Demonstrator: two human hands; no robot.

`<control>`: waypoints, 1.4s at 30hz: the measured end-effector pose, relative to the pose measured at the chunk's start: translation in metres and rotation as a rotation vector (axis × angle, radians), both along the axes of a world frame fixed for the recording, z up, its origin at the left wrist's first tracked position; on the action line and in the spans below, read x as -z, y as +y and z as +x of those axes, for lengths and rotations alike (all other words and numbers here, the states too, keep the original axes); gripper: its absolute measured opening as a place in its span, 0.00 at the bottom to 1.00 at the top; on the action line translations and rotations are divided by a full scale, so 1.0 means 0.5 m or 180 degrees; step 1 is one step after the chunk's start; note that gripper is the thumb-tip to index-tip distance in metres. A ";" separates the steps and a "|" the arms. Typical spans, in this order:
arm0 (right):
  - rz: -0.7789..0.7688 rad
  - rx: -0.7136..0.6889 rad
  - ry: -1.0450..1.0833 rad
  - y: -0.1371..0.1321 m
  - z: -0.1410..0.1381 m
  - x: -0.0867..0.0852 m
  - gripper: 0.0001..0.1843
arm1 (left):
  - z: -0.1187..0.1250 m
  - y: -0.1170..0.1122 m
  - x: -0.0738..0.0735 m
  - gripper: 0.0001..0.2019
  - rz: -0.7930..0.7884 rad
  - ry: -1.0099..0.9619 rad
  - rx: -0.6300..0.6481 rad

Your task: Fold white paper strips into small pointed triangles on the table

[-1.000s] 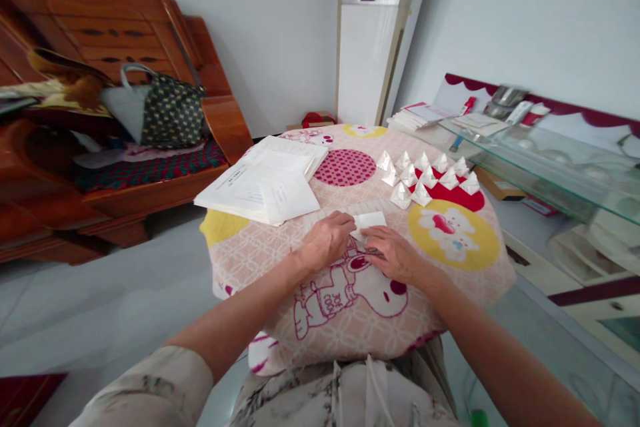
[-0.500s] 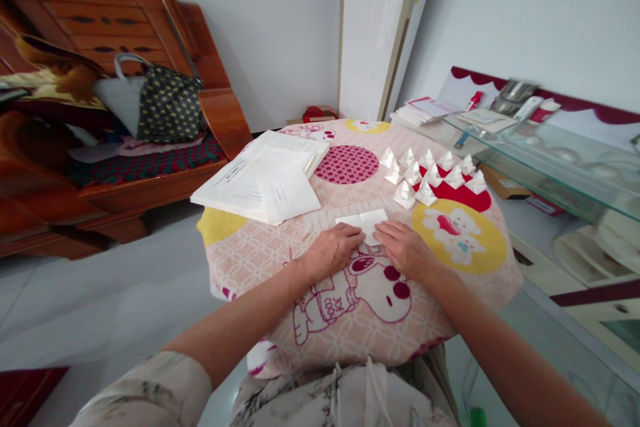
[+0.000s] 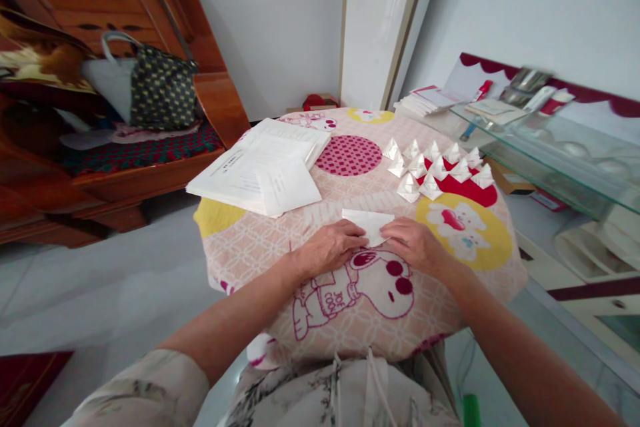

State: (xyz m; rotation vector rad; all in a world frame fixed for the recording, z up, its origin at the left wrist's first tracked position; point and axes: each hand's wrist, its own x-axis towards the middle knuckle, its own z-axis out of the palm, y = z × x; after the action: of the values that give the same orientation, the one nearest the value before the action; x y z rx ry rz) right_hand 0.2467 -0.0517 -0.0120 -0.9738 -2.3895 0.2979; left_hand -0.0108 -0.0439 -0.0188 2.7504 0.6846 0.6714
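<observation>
A small piece of white folded paper (image 3: 370, 221) lies on the patterned cloth, with a straight far edge and sides that narrow toward me. My left hand (image 3: 334, 247) grips its left side, fingers curled and pressed together. At the right side, the fingers of my right hand (image 3: 414, 244) pinch the other edge. The fingertips hide the paper's near corners. Beyond my right hand, several folded white paper boats (image 3: 417, 167) stand close together in rows.
A stack of printed paper sheets (image 3: 235, 167) lies on the table's left. The round table's cloth (image 3: 250, 260) carries cartoon figures. To the right is a glass shelf (image 3: 555, 157) holding small items. A wooden bench (image 3: 215, 107) with a dotted bag (image 3: 163, 90) stands at left.
The paper's outline has changed from a wide strip with a centre crease to a shape tapering toward me. My hands have moved slightly apart. The view has tipped a little downward.
</observation>
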 end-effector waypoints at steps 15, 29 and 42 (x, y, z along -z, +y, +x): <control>-0.0536 0.0372 -0.0007 0.068 -0.040 -0.024 0.09 | -0.006 -0.002 -0.018 0.15 -0.0192 0.0134 0.0248; -0.0266 0.0463 0.0046 0.058 -0.041 0.004 0.07 | -0.009 -0.007 -0.031 0.17 -0.0545 0.0055 0.0209; -0.0350 0.0587 0.0069 0.055 -0.048 -0.003 0.10 | -0.004 -0.008 -0.027 0.19 -0.0377 0.0251 0.0185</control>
State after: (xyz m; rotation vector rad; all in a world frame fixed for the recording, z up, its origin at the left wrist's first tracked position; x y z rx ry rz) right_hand 0.2226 -0.0242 -0.0107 -1.2257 -2.2639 0.3715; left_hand -0.0128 -0.0482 -0.0053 2.6879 0.6366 0.4962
